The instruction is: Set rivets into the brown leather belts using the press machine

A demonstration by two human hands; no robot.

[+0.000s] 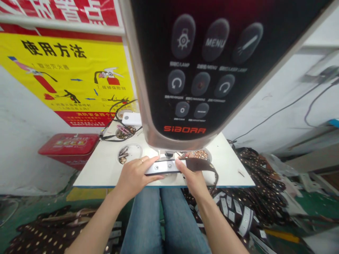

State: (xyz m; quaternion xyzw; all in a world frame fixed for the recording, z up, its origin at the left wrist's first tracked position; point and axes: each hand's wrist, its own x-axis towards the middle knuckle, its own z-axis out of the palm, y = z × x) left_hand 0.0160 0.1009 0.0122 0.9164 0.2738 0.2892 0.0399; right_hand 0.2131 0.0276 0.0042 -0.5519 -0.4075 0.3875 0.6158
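Note:
A dark brown strap (202, 164) lies across the front of the white table, below the head of a machine (173, 140). Its near end carries a pale strip (163, 167) with two small round metal fasteners. My left hand (134, 173) is closed on the left end of the strap, thumb above and fingers below. My right hand (194, 180) pinches it to the right of the fasteners, thumb on top. Beyond my right hand the strap's loose part curves down over the table edge. The machine's tool tip (168, 154) sits just behind the strap; the strap's contact with it is hidden.
Dishes of small metal parts stand on the table (97, 173): a left dish (123, 155), one behind it (126, 131) and copper-coloured pieces (200, 154) at right. A red box (70, 146) is at left. Heaps of studded straps (254, 176) lie on both sides below.

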